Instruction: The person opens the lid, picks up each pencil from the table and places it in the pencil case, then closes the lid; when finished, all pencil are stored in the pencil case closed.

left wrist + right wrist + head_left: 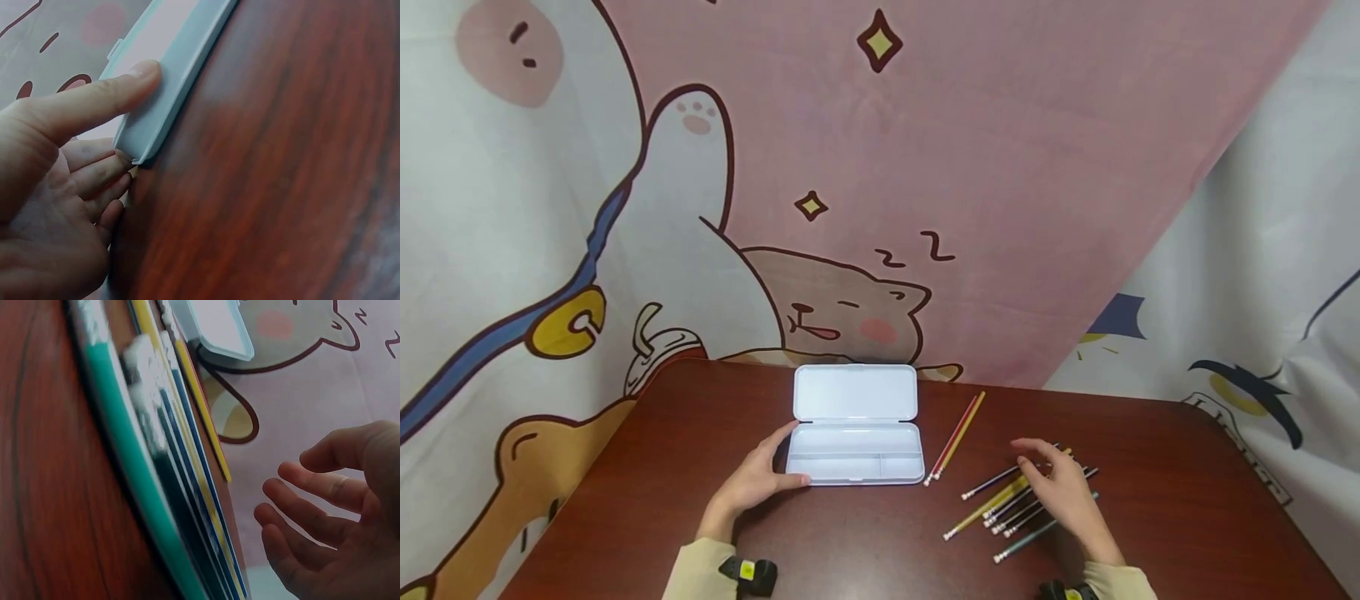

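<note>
A white pencil case (854, 468) lies on the table, its lid (855, 392) raised and its compartments bare. My left hand (758, 477) holds it by the left end, thumb against the front wall (164, 94) and the other fingers at the side. Over a loose pile of pencils (1009, 497) hovers my right hand (1063, 492), fingers bent loosely with nothing between them. In the right wrist view a green pencil (128, 447) lies nearest the camera, and the hand (331, 512) is apart from the pile.
A red pencil (953, 435) and a yellow pencil (964, 429) lie side by side just right of the case. Behind the dark wooden table (880, 550) hangs a cartoon-printed cloth (1000, 167).
</note>
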`<move>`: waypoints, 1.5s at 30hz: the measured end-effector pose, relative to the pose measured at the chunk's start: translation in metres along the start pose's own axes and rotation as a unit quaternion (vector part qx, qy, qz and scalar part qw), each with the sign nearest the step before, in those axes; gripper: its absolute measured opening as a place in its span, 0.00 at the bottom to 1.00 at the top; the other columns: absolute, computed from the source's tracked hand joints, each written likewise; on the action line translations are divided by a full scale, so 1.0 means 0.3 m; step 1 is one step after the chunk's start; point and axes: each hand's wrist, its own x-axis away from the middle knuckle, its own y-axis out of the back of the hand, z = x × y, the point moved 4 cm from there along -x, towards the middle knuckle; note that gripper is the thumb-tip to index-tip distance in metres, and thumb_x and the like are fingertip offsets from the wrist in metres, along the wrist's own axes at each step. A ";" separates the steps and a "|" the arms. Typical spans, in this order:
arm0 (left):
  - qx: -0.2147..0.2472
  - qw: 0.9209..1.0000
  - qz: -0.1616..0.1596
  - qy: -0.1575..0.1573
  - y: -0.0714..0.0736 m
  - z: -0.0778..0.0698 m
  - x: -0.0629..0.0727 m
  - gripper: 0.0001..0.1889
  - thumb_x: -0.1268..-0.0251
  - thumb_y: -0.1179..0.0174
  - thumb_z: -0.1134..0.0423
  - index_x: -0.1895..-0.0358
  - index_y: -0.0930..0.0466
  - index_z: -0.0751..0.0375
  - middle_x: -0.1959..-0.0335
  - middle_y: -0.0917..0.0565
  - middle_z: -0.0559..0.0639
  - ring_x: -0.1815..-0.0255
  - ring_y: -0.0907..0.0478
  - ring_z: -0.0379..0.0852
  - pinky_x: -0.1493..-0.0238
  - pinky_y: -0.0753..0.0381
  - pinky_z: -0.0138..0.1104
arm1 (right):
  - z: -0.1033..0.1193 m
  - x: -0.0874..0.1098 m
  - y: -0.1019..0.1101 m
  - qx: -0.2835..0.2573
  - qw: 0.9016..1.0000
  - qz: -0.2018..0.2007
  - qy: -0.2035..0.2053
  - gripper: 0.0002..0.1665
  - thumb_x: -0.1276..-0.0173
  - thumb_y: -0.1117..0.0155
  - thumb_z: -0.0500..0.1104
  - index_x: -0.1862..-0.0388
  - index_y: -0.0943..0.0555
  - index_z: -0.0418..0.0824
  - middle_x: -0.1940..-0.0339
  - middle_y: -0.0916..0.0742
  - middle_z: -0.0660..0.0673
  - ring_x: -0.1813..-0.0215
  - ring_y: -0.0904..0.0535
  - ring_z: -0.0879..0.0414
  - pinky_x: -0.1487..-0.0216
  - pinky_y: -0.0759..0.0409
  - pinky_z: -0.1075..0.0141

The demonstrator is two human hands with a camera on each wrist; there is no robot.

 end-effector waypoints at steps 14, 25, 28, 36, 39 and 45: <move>0.009 1.000 0.003 -0.006 0.000 0.014 0.003 0.49 0.54 0.24 0.57 0.27 0.40 0.58 0.31 0.37 0.68 0.30 0.43 0.65 0.34 0.47 0.62 | -0.105 0.052 0.149 0.033 0.999 -0.013 0.018 0.14 0.35 0.36 0.34 0.50 0.18 0.37 0.55 0.16 0.39 0.66 0.24 0.64 0.73 0.26 0.68; 0.005 1.000 0.006 -0.003 -0.003 0.013 0.002 0.49 0.54 0.24 0.56 0.27 0.41 0.58 0.30 0.37 0.67 0.30 0.42 0.65 0.34 0.46 0.62 | -0.182 0.095 0.204 0.060 0.998 0.022 -0.004 0.14 0.33 0.35 0.39 0.49 0.18 0.42 0.51 0.16 0.44 0.51 0.26 0.71 0.58 0.23 0.70; 0.005 1.000 0.005 -0.003 -0.003 0.011 0.002 0.49 0.54 0.24 0.56 0.27 0.41 0.58 0.30 0.37 0.67 0.30 0.42 0.65 0.35 0.46 0.62 | -0.198 0.099 0.208 0.063 0.998 0.030 0.000 0.14 0.35 0.32 0.39 0.50 0.17 0.43 0.52 0.16 0.45 0.52 0.24 0.68 0.58 0.22 0.69; 0.006 1.000 0.006 -0.004 -0.002 0.010 0.002 0.49 0.55 0.23 0.56 0.27 0.41 0.59 0.30 0.37 0.67 0.30 0.42 0.65 0.35 0.46 0.62 | -0.244 0.105 0.192 0.086 0.993 0.082 0.020 0.14 0.42 0.27 0.39 0.56 0.16 0.47 0.55 0.16 0.49 0.54 0.25 0.69 0.58 0.24 0.67; 0.005 1.000 0.006 -0.004 -0.001 0.010 0.003 0.49 0.54 0.24 0.56 0.27 0.40 0.59 0.30 0.37 0.67 0.30 0.42 0.65 0.35 0.46 0.62 | -0.250 0.102 0.180 0.092 0.991 0.091 0.042 0.15 0.46 0.25 0.36 0.60 0.15 0.48 0.59 0.17 0.51 0.56 0.23 0.65 0.58 0.23 0.65; 0.004 1.000 0.004 0.001 0.000 0.011 0.004 0.49 0.55 0.24 0.55 0.27 0.41 0.59 0.30 0.37 0.67 0.30 0.42 0.66 0.35 0.46 0.63 | -0.255 0.084 0.164 0.089 0.990 0.100 0.044 0.16 0.49 0.25 0.32 0.66 0.16 0.50 0.62 0.18 0.53 0.59 0.25 0.65 0.59 0.24 0.65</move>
